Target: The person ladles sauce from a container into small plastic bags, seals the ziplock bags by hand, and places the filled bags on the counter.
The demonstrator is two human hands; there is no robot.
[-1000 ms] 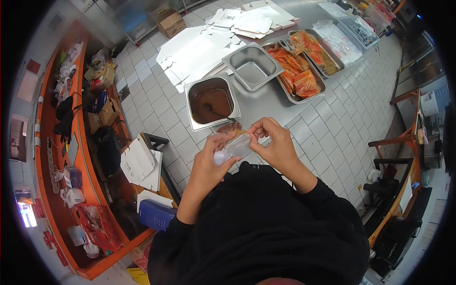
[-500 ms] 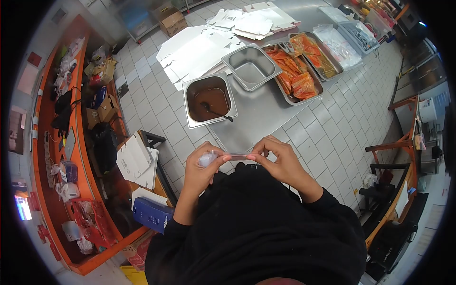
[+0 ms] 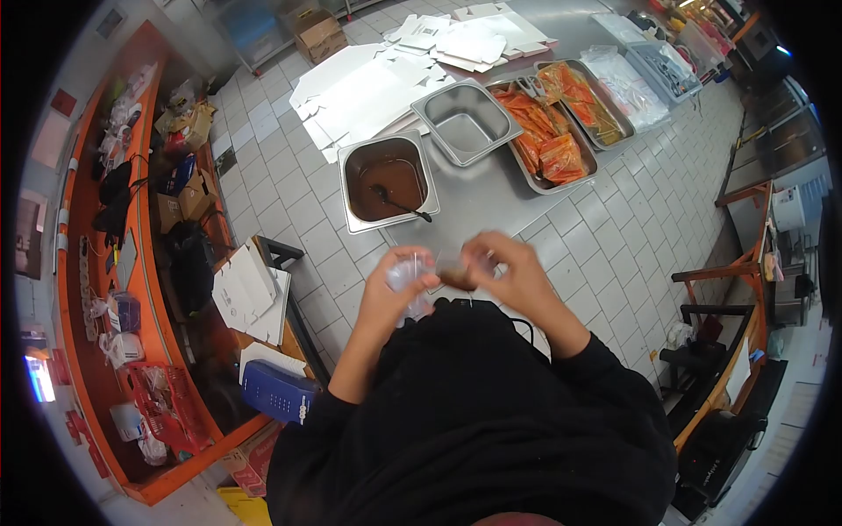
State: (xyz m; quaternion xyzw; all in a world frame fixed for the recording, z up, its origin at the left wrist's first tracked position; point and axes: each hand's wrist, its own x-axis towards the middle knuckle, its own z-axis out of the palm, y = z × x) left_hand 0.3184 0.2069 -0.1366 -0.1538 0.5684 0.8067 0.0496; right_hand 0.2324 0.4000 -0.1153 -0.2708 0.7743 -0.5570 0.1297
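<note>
My left hand is closed around a crumpled clear plastic bag, which bulges between its fingers. Close by on the right, my right hand has its thumb and fingers pinched together on the thin plastic stretched between both hands. Motion smears that part, and a brownish patch shows there that I cannot make out. Beyond my hands, a steel pan of brown sauce stands on the steel table, with a black-handled ladle in it.
Beside the sauce stands another deep steel pan. Steel trays hold orange-red food in plastic, with scissors on top. White flattened cartons cover the table's far left. An orange shelf runs along the left.
Both hands have risen slightly away from my body. The taut plastic strip between them is now blurred, and more of the clear bag shows in my left hand.
</note>
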